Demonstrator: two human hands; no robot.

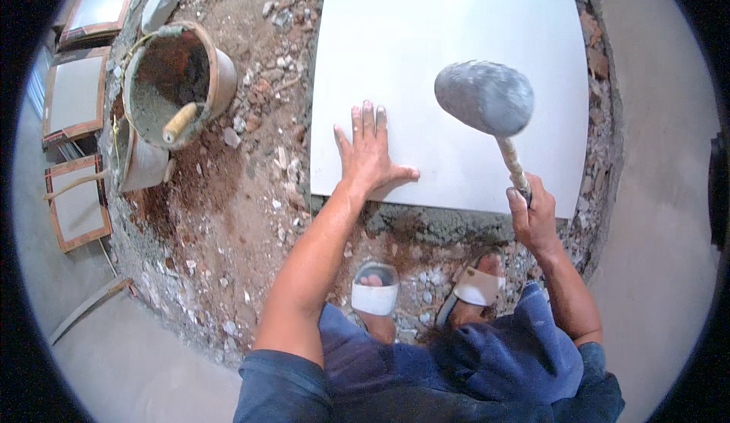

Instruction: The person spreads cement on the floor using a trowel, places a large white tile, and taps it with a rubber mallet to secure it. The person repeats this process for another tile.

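A large white floor tile (449, 20) lies in front of me, with grey mortar (441, 223) showing under its near edge. My left hand (369, 153) rests flat on the tile near its left side, fingers spread. My right hand (536, 214) is closed around the handle of a rubber mallet (487, 97) at the tile's near right corner. The mallet's grey, rounded head is held over the right half of the tile and looks slightly blurred. Whether the head touches the tile I cannot tell.
Left of the tile, a bucket (222, 81) holds mortar and a wooden-handled trowel (180, 123); another bucket (144, 166) stands beside it. Framed tile stacks (74, 92) line the far left. Rubble and soil (251, 187) surround the tile. My sandalled feet (375, 295) stand at its near edge.
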